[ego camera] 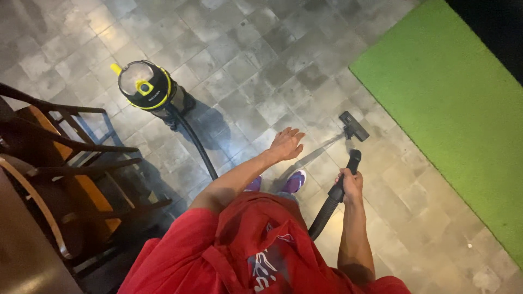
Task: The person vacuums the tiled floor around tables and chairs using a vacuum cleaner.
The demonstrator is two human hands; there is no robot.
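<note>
Though one-handed (350, 185) — one vacuum wand (321, 148)

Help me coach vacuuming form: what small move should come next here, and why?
Probably bring the free left hand onto the wand. Only the right hand grips the handle, and the nozzle sits on tile far ahead, short of the green mat.

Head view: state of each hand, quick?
Left hand: open, fingers spread, holding nothing.
Right hand: closed on the vacuum handle.
</note>
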